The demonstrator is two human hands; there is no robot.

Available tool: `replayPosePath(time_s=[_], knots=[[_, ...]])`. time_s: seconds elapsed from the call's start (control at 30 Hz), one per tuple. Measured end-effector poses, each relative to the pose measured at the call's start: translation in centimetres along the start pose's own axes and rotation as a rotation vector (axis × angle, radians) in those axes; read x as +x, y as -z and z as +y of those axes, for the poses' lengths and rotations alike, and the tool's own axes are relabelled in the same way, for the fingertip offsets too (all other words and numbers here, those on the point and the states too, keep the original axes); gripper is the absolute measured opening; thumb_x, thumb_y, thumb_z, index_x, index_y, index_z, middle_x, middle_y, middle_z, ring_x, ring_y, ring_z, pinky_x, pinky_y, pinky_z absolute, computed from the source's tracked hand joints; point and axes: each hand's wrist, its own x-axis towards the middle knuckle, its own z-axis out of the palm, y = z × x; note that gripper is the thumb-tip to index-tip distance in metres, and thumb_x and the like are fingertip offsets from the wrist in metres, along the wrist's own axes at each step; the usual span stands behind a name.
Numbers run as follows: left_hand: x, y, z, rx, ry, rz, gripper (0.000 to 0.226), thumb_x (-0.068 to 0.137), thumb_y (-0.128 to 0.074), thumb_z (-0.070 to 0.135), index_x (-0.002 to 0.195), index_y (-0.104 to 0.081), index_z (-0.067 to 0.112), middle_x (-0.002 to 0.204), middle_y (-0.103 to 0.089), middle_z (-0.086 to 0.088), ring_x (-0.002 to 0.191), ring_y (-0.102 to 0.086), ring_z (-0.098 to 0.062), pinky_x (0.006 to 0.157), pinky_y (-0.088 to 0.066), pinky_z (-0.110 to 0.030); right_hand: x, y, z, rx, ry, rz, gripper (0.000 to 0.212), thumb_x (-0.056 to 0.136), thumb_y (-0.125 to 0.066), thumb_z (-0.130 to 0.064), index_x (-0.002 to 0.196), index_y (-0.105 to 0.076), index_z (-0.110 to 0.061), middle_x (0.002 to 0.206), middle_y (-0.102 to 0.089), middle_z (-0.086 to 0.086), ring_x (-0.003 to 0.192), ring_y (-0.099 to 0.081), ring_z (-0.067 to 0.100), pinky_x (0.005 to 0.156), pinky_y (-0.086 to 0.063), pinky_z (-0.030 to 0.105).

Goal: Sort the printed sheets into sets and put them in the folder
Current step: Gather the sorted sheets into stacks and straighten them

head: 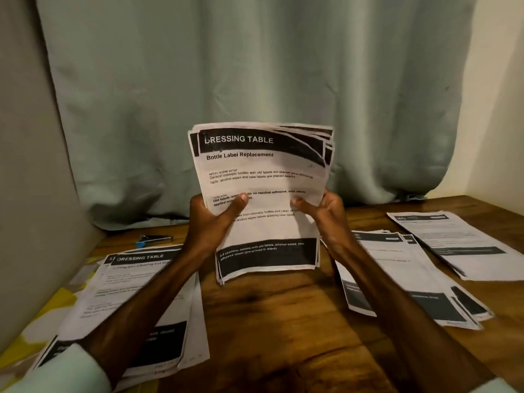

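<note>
I hold a stack of printed sheets [262,177] upright above the wooden table [283,321]. Its top page is headed "DRESSING TABLE, Bottle Label Replacement". My left hand [212,219] grips the stack's left edge, thumb across the page. My right hand [323,214] grips the right edge, thumb on the front. A pile of sheets [133,302] headed "DRESSING TABLE" lies at the left under my left forearm. Another pile [402,276] lies at the right, and a third pile [465,242] sits further right. No folder is visible.
A stapler with a blue end [154,240] lies at the back left of the table. A yellow and white patterned surface [42,324] shows under the left pile. A pale green curtain [255,80] hangs behind the table.
</note>
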Motion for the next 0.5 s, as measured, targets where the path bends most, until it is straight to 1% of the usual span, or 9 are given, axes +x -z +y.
replayPosePath(time_s=[0.1,0.23,0.33,0.37,0.43,0.5], knots=[[-0.5,-0.8,0.5,-0.004,-0.025,0.001,0.026,0.084,-0.081,0.016,0.096,-0.064,0.031,0.077,-0.073,0.027,0.077,-0.073,0.002,0.059,-0.055,-0.015,-0.6,0.7,-0.6,0.001,0.029,0.018,0.033,0.090,-0.073,-0.008,0.121,-0.063,-0.010,0.106,-0.075,0.001,0.088,-0.074,0.010,0.068,-0.057,0.020],[-2.2,-1.1,-0.2,0.002,0.000,-0.014,0.021,0.086,-0.078,0.015,0.101,-0.067,0.025,0.084,-0.077,0.020,0.081,-0.075,-0.005,0.061,-0.057,-0.018,-2.0,1.9,0.5,0.003,-0.006,0.026,0.028,0.088,-0.074,-0.010,0.113,-0.063,-0.017,0.103,-0.075,-0.002,0.088,-0.075,0.013,0.066,-0.058,0.023],[-3.1,-1.0,-0.6,-0.012,0.017,-0.011,0.017,0.088,-0.075,0.019,0.105,-0.070,0.018,0.095,-0.079,0.006,0.087,-0.077,-0.019,0.066,-0.062,-0.028,-2.7,2.2,1.4,0.000,-0.022,0.051,0.032,0.086,-0.077,-0.013,0.113,-0.064,-0.020,0.107,-0.074,-0.003,0.095,-0.073,0.016,0.074,-0.059,0.027],[-3.2,-1.0,-0.5,-0.017,0.027,-0.004,0.018,0.088,-0.075,0.021,0.105,-0.071,0.017,0.096,-0.079,0.003,0.087,-0.077,-0.022,0.067,-0.062,-0.031,-2.7,2.1,1.5,0.000,-0.018,0.056,0.032,0.085,-0.078,-0.013,0.114,-0.064,-0.020,0.107,-0.074,-0.003,0.096,-0.072,0.016,0.076,-0.059,0.028],[-3.2,-1.1,-0.2,-0.037,0.055,0.016,0.015,0.089,-0.075,0.020,0.103,-0.070,0.019,0.093,-0.079,0.004,0.085,-0.077,-0.021,0.066,-0.062,-0.032,-2.6,1.9,1.5,0.007,-0.017,0.056,0.033,0.086,-0.077,-0.011,0.115,-0.064,-0.018,0.106,-0.073,-0.002,0.097,-0.071,0.015,0.077,-0.058,0.028],[-3.1,-1.4,0.4,-0.034,0.050,0.032,0.013,0.090,-0.074,0.016,0.099,-0.068,0.022,0.085,-0.078,0.011,0.081,-0.077,-0.014,0.061,-0.060,-0.024,-2.4,1.5,1.3,-0.001,-0.022,0.048,0.032,0.087,-0.076,-0.012,0.116,-0.063,-0.016,0.105,-0.073,-0.001,0.095,-0.071,0.017,0.071,-0.058,0.025]])
